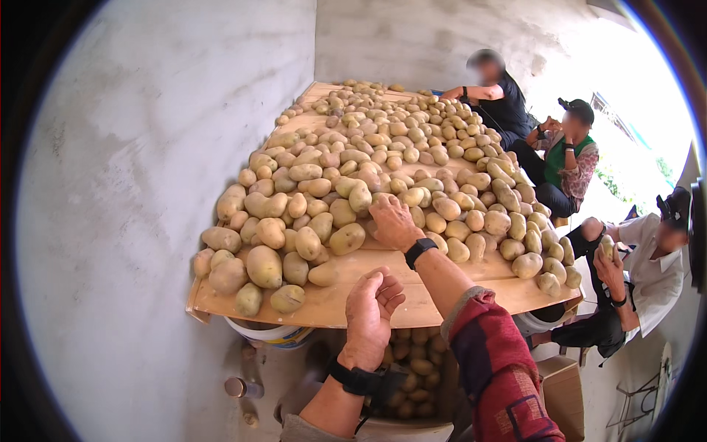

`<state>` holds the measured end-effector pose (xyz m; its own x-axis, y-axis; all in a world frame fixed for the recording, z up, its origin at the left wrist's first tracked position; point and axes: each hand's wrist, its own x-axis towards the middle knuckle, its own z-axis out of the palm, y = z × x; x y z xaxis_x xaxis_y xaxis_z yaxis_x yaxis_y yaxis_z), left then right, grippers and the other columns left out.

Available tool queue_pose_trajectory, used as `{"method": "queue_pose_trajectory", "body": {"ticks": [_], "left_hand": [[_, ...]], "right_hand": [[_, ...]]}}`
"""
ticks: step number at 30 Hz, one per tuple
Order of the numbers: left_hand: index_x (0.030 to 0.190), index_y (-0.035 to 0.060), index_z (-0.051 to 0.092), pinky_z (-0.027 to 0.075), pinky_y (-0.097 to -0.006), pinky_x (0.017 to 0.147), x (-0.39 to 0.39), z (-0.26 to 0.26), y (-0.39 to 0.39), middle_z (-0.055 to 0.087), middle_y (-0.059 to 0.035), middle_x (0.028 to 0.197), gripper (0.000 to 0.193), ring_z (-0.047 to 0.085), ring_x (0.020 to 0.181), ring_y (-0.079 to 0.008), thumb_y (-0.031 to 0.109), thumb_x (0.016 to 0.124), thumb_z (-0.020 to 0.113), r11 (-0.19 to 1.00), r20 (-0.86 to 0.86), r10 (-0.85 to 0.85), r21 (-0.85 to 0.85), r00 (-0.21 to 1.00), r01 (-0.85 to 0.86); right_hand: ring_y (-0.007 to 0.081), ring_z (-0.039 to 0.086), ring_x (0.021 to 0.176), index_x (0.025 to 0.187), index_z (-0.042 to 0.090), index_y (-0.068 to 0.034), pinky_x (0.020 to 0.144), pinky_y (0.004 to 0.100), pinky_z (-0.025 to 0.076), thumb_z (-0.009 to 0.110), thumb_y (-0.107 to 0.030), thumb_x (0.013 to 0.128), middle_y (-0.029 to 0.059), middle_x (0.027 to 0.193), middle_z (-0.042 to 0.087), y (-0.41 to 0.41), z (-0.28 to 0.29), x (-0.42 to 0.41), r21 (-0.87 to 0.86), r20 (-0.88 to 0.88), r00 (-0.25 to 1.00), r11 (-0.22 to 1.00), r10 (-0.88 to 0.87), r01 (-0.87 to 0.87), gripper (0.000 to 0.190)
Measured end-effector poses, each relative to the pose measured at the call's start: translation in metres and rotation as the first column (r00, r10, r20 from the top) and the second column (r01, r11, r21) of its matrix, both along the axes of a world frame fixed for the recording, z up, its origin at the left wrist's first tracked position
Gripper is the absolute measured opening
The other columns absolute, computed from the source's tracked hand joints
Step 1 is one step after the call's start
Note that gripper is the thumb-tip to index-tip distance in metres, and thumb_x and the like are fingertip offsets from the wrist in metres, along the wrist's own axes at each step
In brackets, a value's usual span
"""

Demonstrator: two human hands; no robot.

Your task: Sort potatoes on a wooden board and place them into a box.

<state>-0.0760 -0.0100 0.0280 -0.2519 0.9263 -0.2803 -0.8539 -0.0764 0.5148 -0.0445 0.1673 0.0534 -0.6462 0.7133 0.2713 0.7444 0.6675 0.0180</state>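
Observation:
Potatoes of many sizes cover most of a wooden board table before me. My right hand reaches over the board into the pile, its back towards me and its fingers bent down among the potatoes. Whether it grips one is hidden. Just left of its fingers rests an upright-leaning potato. Nearer to me, over the table's front edge, my left hand is turned palm inward with fingers loosely curled and nothing visible in it. Beneath that edge stands a container of more potatoes.
Three people sit along the right side; the nearest person holds a potato. White buckets stand under the board. A cardboard box is at lower right, a jar on the floor at left. A grey wall borders the table.

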Motion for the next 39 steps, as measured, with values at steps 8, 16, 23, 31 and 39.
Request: {"method": "queue_pose_trajectory", "body": {"ticks": [8,16,23,31,39], "left_hand": [[0.104,0.0057,0.059,0.053,-0.0327,0.07,-0.004,-0.001,-0.002,0.062,-0.0051,0.087,0.019,0.062,0.078,-0.017,0.017,0.09,0.053,1.0,-0.022,0.0,0.021,1.0,0.001],[0.103,0.0053,0.06,0.053,-0.0324,0.069,-0.004,-0.001,0.0,0.063,-0.0053,0.086,0.019,0.062,0.076,-0.0168,0.016,0.09,0.053,1.0,0.035,0.005,0.015,0.999,-0.006],[0.104,0.0051,0.06,0.052,-0.0325,0.069,-0.004,0.0,-0.001,0.063,-0.0057,0.087,0.02,0.062,0.077,-0.0171,0.016,0.089,0.054,1.0,0.023,0.021,-0.013,1.0,-0.021],[0.11,0.008,0.057,0.05,-0.0331,0.073,0.003,0.0,0.001,0.058,-0.0047,0.094,0.023,0.059,0.086,-0.0173,0.016,0.088,0.054,0.995,-0.041,0.043,-0.086,0.998,-0.046],[0.12,0.0098,0.05,0.044,-0.0383,0.082,0.027,-0.003,0.008,0.05,-0.0064,0.112,0.035,0.049,0.105,-0.0204,0.019,0.087,0.056,0.986,-0.204,-0.036,-0.164,0.978,0.003]], "right_hand": [[0.0349,0.044,0.112,0.097,0.064,-0.005,0.088,0.0469,0.044,0.05,-0.016,0.081,0.0176,0.115,0.049,-0.009,-0.01,0.001,0.081,-0.047,0.998,0.996,-0.031,0.034,0.023],[0.035,0.048,0.108,0.099,0.06,-0.006,0.083,0.0437,0.048,0.054,-0.005,0.078,0.0174,0.11,0.048,-0.03,-0.002,0.034,0.03,-0.028,0.999,0.999,0.017,-0.016,0.022],[0.0356,0.049,0.102,0.096,0.055,-0.007,0.081,0.0431,0.047,0.056,0.001,0.074,0.0141,0.101,0.049,-0.048,-0.016,0.053,0.079,-0.09,0.987,0.989,0.134,-0.127,0.024],[0.0312,0.053,0.095,0.096,0.054,-0.004,0.078,0.0387,0.047,0.058,-0.002,0.074,0.0128,0.096,0.056,-0.081,-0.031,0.092,-0.184,-0.291,0.955,0.983,-0.053,-0.001,0.022],[0.0153,0.057,0.089,0.109,0.055,-0.004,0.079,0.0286,0.048,0.059,-0.008,0.077,0.0067,0.103,0.059,-0.103,-0.024,0.124,-0.689,-0.692,0.234,0.528,-0.683,-0.497,0.032]]}}
